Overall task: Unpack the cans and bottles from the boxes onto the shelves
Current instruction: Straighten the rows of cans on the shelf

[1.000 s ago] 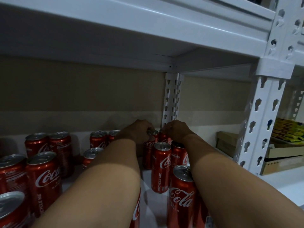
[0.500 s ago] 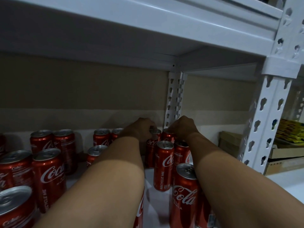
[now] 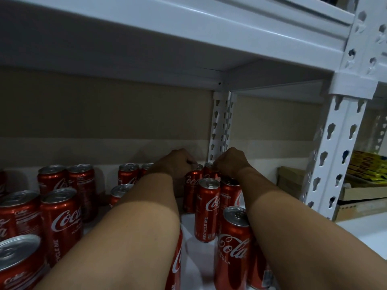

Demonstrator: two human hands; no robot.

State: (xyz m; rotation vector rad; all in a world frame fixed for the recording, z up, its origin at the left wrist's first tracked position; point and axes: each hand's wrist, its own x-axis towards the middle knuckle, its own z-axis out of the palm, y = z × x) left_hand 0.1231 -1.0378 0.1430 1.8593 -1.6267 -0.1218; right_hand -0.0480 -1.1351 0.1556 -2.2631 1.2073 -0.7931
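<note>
1. Both forearms reached deep into the white metal shelf (image 3: 194, 254), toward the centre of the frame.
2. The left hand (image 3: 174, 164) curled over the top of 1 red Coca-Cola can (image 3: 191, 189) at the back row.
3. The right hand (image 3: 230, 162) gripped the neighbouring rear can (image 3: 209, 170) by its rim, beside the perforated upright (image 3: 219, 126).
4. More cans (image 3: 60, 222) stood upright at lower left.
5. Cardboard boxes (image 3: 291, 181) sat at right.
</note>
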